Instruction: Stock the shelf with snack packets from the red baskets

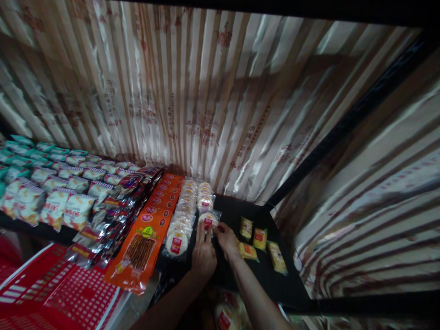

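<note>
My left hand (203, 255) and my right hand (225, 239) both pinch a clear packet of round pale rice crackers with a red label (208, 218). The packet lies flat on the black shelf (240, 275), at the near end of the right-hand row of the same cracker packets (204, 192). A longer row of cracker packets (180, 222) runs just left of it. Several small yellow snack packets (259, 238) lie loose on the shelf just right of my right hand.
Orange packets of dark snack sticks (147, 238) overlap left of the crackers, then dark foil packets (113, 206) and white chip bags (55, 201). A striped shiny curtain (206, 91) backs the shelf. Red printed cartons (58, 293) sit below left.
</note>
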Motion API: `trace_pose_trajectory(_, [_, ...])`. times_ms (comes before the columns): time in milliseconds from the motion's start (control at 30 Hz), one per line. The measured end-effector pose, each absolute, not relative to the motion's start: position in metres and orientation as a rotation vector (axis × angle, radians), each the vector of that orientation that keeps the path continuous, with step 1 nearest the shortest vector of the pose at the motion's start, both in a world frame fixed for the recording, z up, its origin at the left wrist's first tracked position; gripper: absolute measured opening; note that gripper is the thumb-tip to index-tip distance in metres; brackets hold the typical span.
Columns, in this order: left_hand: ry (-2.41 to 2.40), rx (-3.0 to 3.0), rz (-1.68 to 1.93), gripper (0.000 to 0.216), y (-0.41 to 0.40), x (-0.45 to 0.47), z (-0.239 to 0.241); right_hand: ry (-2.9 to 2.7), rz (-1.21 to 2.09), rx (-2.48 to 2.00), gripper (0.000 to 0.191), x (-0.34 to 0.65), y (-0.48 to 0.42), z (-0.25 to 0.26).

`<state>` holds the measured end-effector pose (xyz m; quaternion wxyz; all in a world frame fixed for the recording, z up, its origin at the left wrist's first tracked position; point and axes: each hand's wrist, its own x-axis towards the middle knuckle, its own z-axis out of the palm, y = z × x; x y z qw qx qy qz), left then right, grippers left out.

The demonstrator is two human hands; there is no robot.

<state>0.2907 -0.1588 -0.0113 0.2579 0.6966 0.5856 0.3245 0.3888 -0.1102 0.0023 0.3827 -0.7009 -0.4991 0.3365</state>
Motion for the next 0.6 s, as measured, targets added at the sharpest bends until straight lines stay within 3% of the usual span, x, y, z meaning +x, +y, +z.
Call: trace_pose_trajectory(600, [1.646, 1.875, 0.735, 0.065, -0.120, 0.294, -0.024, -1.373, 0.651, -1.999, 0.020, 0.385, -0.060, -0.019])
